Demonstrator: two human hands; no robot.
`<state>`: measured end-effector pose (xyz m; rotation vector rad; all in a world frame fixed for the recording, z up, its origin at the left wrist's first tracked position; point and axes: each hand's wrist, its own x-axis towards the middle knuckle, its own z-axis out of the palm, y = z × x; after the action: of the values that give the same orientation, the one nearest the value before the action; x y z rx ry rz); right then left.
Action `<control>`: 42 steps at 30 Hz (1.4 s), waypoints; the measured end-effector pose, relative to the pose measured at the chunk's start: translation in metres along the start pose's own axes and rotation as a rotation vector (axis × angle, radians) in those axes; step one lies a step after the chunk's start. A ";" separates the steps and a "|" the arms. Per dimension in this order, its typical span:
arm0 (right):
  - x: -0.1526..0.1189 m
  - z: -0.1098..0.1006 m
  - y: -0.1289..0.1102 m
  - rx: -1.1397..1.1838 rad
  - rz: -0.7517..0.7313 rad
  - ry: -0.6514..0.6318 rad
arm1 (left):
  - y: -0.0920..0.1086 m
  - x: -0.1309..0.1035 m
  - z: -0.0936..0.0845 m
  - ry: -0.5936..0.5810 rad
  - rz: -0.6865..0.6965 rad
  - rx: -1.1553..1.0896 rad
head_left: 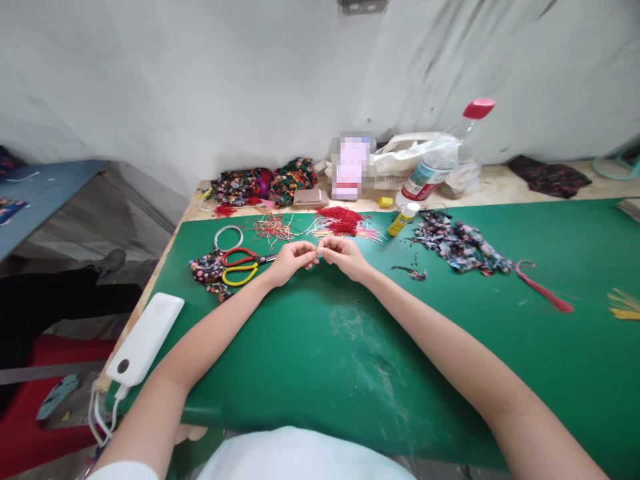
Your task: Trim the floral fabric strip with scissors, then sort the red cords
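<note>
Above the middle of the green mat [300, 353], my left hand [293, 261] and my right hand [345, 257] meet at the fingertips. Both are closed in a pinch, and whatever they hold is too small to name. Just beyond them lie red tassels [340, 220] with pale cord ends and a heap of thin red and cream cords [274, 228]. Beside my left hand are scissors [243, 267] with one red and one yellow handle, lying partly on floral cloth [206, 270]. A grey ring [229, 237] rests behind the scissors.
A yellow glue bottle [403, 220] and floral cloth strips [460, 243] lie to the right, with a red tassel [547, 290] further along. Behind stand a phone [353, 167] and a large plastic bottle [433, 170]. A white power bank [145, 340] with cables sits at the left edge.
</note>
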<state>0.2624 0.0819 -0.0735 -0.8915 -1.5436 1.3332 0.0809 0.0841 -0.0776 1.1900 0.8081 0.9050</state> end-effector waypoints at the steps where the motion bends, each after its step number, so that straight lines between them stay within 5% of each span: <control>1: 0.000 0.000 0.001 0.004 -0.003 -0.001 | 0.000 0.000 0.000 -0.002 0.009 0.006; 11: -0.001 -0.002 0.005 0.042 -0.073 -0.042 | 0.000 0.000 0.001 0.065 0.092 0.043; 18: -0.002 0.001 0.005 -0.117 -0.061 -0.144 | 0.002 -0.002 0.003 0.121 0.072 -0.006; 42: -0.002 0.003 0.009 -0.274 -0.066 -0.153 | 0.007 -0.001 0.007 0.155 -0.026 -0.173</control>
<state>0.2602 0.0810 -0.0828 -0.9125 -1.8915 1.1823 0.0858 0.0807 -0.0694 0.9655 0.8495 1.0333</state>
